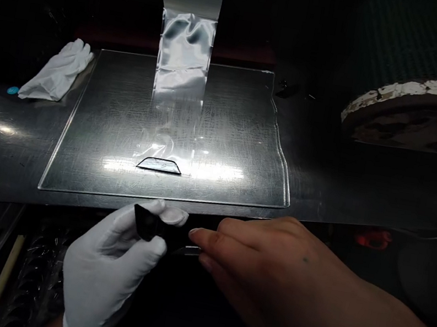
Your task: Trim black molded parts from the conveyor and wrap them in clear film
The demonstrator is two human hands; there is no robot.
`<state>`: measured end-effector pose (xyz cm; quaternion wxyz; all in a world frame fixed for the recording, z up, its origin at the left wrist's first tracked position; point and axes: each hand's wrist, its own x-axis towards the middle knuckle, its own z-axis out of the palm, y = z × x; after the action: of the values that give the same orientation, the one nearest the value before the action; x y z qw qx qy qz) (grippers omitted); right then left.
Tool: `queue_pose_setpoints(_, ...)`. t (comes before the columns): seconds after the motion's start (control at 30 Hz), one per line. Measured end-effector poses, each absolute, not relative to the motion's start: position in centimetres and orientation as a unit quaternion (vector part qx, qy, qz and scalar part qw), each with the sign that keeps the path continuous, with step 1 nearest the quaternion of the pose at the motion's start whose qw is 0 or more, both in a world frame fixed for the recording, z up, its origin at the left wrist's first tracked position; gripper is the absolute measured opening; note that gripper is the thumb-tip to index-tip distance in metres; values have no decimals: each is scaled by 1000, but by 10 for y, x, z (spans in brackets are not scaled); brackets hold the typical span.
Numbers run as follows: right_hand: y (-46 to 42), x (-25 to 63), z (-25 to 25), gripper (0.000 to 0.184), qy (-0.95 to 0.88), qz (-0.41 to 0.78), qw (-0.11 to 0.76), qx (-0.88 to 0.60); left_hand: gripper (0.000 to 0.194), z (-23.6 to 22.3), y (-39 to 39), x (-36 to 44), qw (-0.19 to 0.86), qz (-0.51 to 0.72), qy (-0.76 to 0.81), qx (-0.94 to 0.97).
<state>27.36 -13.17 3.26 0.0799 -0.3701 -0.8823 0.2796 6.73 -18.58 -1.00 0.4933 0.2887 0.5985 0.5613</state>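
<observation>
My left hand (pixel 113 263), in a white glove, pinches a small dark flat piece (pixel 147 224) between thumb and fingers just below the front edge of the metal bench. My bare right hand (pixel 264 266) is closed beside it, its fingertips holding a thin shiny item (pixel 189 251) that touches the dark piece; I cannot make out what it is. Ahead lies a clear plastic sheet (pixel 237 150) on the bench. A strip of clear film (pixel 182 68) hangs down onto it, ending at a small dark trapezoid piece (pixel 159 165).
A spare white glove (pixel 57 72) and a small blue item (pixel 13 90) lie at the left of the bench. A flaking round object (pixel 420 111) sits at the right. Below left are a tray of dark parts (pixel 37 267) and a wooden stick (pixel 3 275). A red object (pixel 373 238) shows below right.
</observation>
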Motion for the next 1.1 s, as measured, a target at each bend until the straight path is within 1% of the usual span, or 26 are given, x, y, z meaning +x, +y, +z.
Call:
queue_pose_setpoints(0.1,-130,275,33,20,-862,331,92,-373,25,-22,-186,61,545,598,536,242)
queue_pose_setpoints(0.17,-128,280,31,18,-854,348,124,-366,24,-30,-187,56,584,630,454,238)
queue_pose_setpoints(0.23,-125,291,25,23,-853,337,162,-364,23,-36,-188,52,603,650,381,262)
queue_pose_setpoints(0.3,-119,310,13,25,-853,278,187,-401,23,-38,-187,50,611,654,341,287)
queue_pose_setpoints(0.43,-97,366,-34,26,-779,28,190,-596,21,-38,-184,50,635,647,303,294)
queue_pose_setpoints(0.5,-82,392,-60,29,-728,-50,195,-656,20,-37,-182,52,651,643,279,292)
queue_pose_setpoints(0.6,-67,414,-82,35,-708,-69,229,-664,21,-37,-180,59,674,639,253,272)
queue_pose_setpoints(0.7,-86,410,-79,38,-694,-82,291,-654,21,-34,-179,68,704,628,252,215)
queue_pose_setpoints(0.73,-103,407,-77,36,-691,-76,316,-646,21,-33,-178,72,716,622,252,193)
queue_pose_setpoints(0.8,-147,403,-79,28,-685,-18,346,-641,21,-32,-176,79,741,607,242,153)
queue_pose_setpoints(0.83,-172,404,-86,24,-674,87,343,-648,21,-32,-175,82,754,600,232,134)
queue_pose_setpoints(0.87,-195,409,-98,24,-636,185,309,-682,21,-32,-173,86,767,592,218,116)
queue_pose_setpoints(0.93,-231,427,-130,21,-493,288,260,-779,22,-31,-170,93,789,575,193,93)
queue_pose_setpoints(0.97,-242,438,-147,23,-416,305,252,-819,23,-31,-169,96,797,569,183,90)
queue_pose_setpoints(1.0,-247,450,-163,28,-351,306,262,-846,24,-29,-167,99,801,564,176,94)
queue_pose_setpoints(1.03,-248,460,-176,36,-302,300,275,-862,25,-27,-166,103,805,558,174,98)
queue_pose_setpoints(1.1,-240,475,-190,62,-257,282,314,-869,26,-22,-164,110,814,544,180,97)
